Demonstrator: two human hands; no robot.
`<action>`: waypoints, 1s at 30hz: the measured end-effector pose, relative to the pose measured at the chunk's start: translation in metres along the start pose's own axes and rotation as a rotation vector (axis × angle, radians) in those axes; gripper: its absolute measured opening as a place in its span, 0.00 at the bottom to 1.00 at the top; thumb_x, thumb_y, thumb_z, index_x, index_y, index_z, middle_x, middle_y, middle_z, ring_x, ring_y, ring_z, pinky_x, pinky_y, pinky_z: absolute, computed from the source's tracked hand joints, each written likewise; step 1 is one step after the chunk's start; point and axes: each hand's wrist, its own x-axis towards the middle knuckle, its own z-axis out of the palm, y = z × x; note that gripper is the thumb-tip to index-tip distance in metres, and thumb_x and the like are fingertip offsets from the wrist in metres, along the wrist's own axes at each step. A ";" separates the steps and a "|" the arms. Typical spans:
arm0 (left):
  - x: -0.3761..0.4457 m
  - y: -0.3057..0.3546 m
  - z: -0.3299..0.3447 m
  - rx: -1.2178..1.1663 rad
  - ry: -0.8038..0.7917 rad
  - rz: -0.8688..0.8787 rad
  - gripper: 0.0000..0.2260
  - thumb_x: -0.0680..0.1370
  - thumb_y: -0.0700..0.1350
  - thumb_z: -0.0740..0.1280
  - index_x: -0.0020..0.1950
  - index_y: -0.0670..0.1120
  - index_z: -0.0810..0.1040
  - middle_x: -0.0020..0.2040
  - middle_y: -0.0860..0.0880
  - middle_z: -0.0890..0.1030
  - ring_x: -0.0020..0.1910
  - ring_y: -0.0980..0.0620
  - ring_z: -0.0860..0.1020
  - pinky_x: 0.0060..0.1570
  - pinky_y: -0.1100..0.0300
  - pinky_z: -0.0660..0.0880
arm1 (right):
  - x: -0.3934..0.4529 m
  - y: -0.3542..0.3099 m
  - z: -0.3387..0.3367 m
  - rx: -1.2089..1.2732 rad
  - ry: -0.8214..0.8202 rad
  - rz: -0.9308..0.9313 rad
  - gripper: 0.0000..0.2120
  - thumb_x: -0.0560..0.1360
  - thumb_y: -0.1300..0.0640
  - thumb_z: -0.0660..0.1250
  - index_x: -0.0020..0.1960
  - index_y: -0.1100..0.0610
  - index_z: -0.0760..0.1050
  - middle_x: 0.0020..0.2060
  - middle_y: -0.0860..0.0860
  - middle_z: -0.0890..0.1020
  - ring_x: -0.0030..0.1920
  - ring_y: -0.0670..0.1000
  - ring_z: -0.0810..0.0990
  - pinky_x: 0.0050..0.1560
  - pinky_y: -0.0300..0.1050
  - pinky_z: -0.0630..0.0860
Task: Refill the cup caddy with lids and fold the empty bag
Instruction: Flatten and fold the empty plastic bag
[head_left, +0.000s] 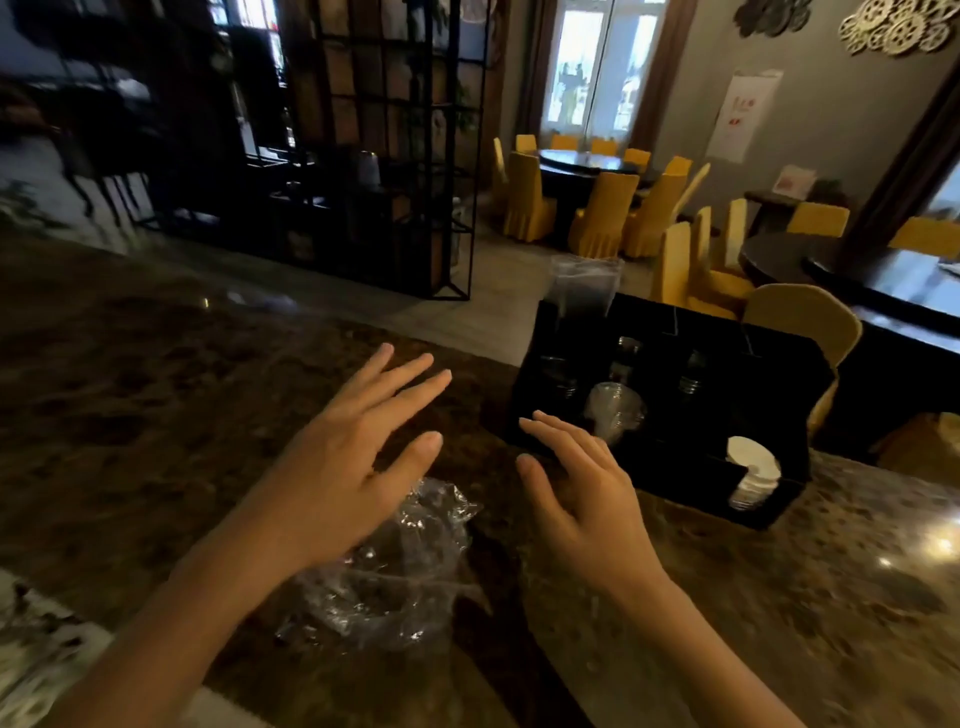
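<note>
Item one, the left hand (343, 462): I log it held flat above the brown stone counter (156, 415), fingers straight and spread apart, holding nothing; its heel and wrist cover the near edge of the bag. Item two, the right hand (582, 499): fingers straight and slightly apart, empty, its fingertips (530, 423) at the near left corner of the caddy; whether they touch it I cannot tell. Item three, the clear plastic bag (395, 571): crumpled and lying on the counter under and just right of the left forearm, not flattened; I see no lids inside it, though the glare on the film leaves that uncertain. Item four, the black cup caddy (691, 473): standing on the counter to the right, just beyond the right hand. Its contents: a stack of clear lids (615, 410) lying tilted in a middle compartment, a stack of white lids (753, 475) on edge in the front right slot, and a tall sleeve of clear cups (584, 286) rising from the back left corner. My judgement of status: refilling looks done or nearly so, and the bag-folding step is in hand but not begun. Next move, as I read it: both palms down onto the bag, press out the air, smooth it flat, then fold.
</note>
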 end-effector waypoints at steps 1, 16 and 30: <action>-0.004 -0.009 -0.008 -0.003 -0.005 -0.024 0.25 0.80 0.62 0.56 0.78 0.65 0.59 0.79 0.69 0.54 0.77 0.70 0.41 0.72 0.54 0.48 | -0.003 -0.008 0.002 0.035 -0.001 -0.001 0.20 0.83 0.41 0.61 0.73 0.44 0.74 0.71 0.38 0.75 0.73 0.38 0.69 0.70 0.40 0.70; -0.066 -0.143 0.000 -0.319 -0.171 -0.390 0.24 0.77 0.63 0.58 0.74 0.63 0.69 0.74 0.67 0.65 0.74 0.68 0.59 0.69 0.64 0.59 | -0.065 -0.060 0.045 0.331 0.004 0.236 0.12 0.80 0.43 0.65 0.61 0.36 0.80 0.58 0.40 0.83 0.59 0.44 0.82 0.52 0.36 0.79; -0.052 -0.214 0.061 -0.245 -0.230 -0.413 0.28 0.81 0.38 0.65 0.79 0.55 0.63 0.75 0.54 0.68 0.61 0.57 0.77 0.60 0.58 0.77 | -0.095 -0.058 0.082 0.280 0.122 0.447 0.10 0.77 0.57 0.72 0.56 0.46 0.84 0.46 0.43 0.87 0.46 0.46 0.86 0.44 0.48 0.84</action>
